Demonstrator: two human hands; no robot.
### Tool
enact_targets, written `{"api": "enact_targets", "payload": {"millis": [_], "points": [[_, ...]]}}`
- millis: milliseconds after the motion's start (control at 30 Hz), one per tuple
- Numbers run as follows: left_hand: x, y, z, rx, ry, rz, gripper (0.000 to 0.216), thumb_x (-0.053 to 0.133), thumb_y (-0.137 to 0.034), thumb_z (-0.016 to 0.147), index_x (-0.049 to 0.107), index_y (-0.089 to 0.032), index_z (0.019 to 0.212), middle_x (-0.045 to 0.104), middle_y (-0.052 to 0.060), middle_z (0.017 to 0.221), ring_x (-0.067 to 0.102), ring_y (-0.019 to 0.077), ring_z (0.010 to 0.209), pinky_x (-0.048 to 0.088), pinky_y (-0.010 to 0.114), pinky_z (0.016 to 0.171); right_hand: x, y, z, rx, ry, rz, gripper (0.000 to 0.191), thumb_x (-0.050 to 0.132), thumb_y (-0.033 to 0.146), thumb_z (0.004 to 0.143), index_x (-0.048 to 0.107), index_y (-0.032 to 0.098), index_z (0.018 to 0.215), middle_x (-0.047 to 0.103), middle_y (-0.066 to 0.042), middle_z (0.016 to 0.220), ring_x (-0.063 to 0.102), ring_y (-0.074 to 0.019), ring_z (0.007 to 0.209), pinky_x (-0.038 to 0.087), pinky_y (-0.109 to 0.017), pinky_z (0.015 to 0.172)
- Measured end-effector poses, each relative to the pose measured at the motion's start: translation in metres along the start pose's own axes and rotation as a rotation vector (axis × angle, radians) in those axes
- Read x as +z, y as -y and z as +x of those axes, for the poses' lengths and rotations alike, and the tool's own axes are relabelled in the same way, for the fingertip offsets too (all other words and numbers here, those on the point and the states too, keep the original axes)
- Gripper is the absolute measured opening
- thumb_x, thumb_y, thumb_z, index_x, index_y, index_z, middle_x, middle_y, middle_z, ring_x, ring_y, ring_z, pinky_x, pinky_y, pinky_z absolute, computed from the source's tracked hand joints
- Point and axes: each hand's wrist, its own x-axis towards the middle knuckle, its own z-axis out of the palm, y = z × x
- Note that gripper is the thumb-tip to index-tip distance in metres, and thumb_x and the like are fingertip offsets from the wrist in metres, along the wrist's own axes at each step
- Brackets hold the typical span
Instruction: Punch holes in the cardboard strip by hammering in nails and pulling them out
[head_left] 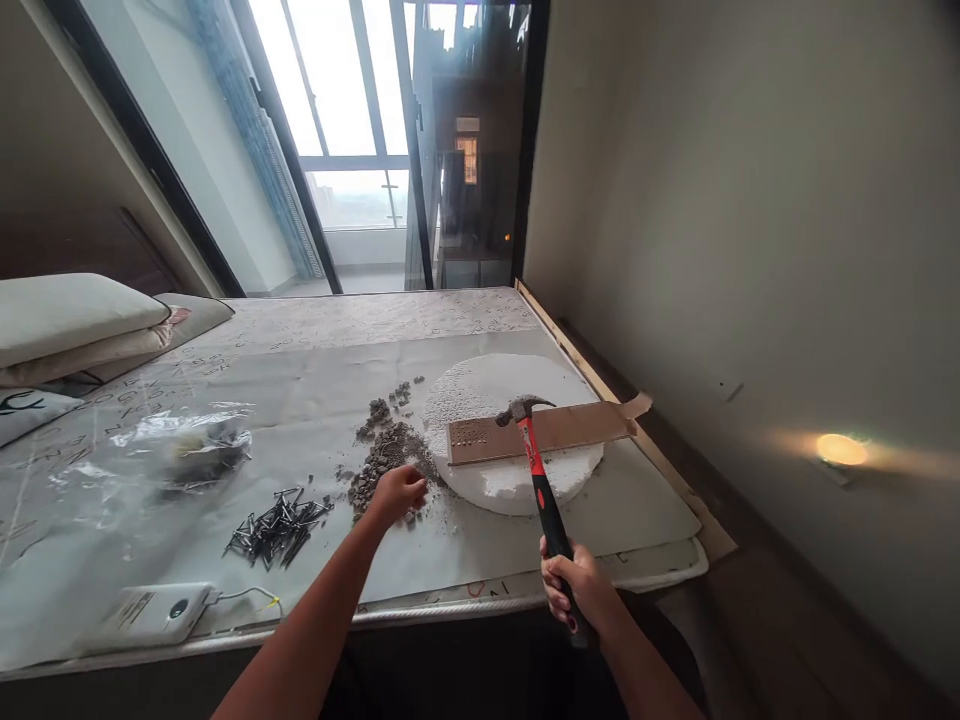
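Observation:
My right hand [574, 585] is wrapped round the black lower grip of a claw hammer [541, 490], whose head is over a brown wooden board [577, 425]. Rows of small pale dots mark the board's left end. Beneath the board lies a round white foam slab [487, 385]. My left hand [400, 497] is closed at the near edge of a heap of grey rubble [386, 450], left of the slab; what its fingers hold, if anything, cannot be made out. To its left lies a pile of dark nails [277, 525].
A clear plastic bag [199, 455] with something dark inside lies at left. A white power bank [161, 612] with a cable is by the mattress's near edge. Pillows [82, 320] are stacked at far left. Along the right side runs a wooden strip [570, 345], with the wall beyond.

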Motion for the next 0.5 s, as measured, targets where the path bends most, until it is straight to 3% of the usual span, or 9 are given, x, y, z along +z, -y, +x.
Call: {"api": "enact_targets", "payload": {"millis": [100,233,333,500], "points": [[0.026,-0.043,0.018,0.145,-0.058,-0.305,0.028,0.055,-0.033,0.070,0.064,-0.012,0.086,0.064,0.003,0.060,0.061,0.0141,0.054,0.049,0.025,0.054,0.001,0.005,-0.002,0.005,-0.006,-0.003,0.022,0.051,0.027,0.061,0.037,0.022,0.078,0.037,0.014,0.044,0.029,-0.0031,0.028,0.029,-0.015,0.026],[0.059,-0.080,0.050,0.223,-0.161,-0.239,0.023,0.058,-0.035,0.071,0.066,-0.013,0.074,0.065,0.004,0.060,0.059,0.0131,0.054,0.046,0.024,0.053,0.001,0.009,-0.004,0.026,0.001,0.005,0.023,0.050,0.026,0.061,0.036,0.022,0.079,0.037,0.014,0.044,0.029,-0.0030,0.028,0.029,-0.014,0.026],[0.075,-0.088,0.070,0.291,-0.240,-0.100,0.018,0.059,-0.030,0.071,0.068,-0.015,0.071,0.068,0.004,0.069,0.061,0.0141,0.064,0.046,0.024,0.060,0.000,0.011,-0.004,0.038,-0.006,0.011,0.023,0.050,0.027,0.062,0.036,0.022,0.079,0.037,0.014,0.045,0.028,-0.0025,0.028,0.030,-0.014,0.026],[0.087,-0.082,0.082,0.299,-0.255,0.003,0.018,0.058,-0.030,0.074,0.071,-0.018,0.077,0.070,0.006,0.080,0.062,0.0174,0.073,0.046,0.026,0.064,-0.004,0.015,-0.004,0.062,0.010,0.000,0.020,0.050,0.027,0.064,0.036,0.022,0.079,0.036,0.014,0.045,0.027,-0.0027,0.028,0.029,-0.015,0.027]]}}
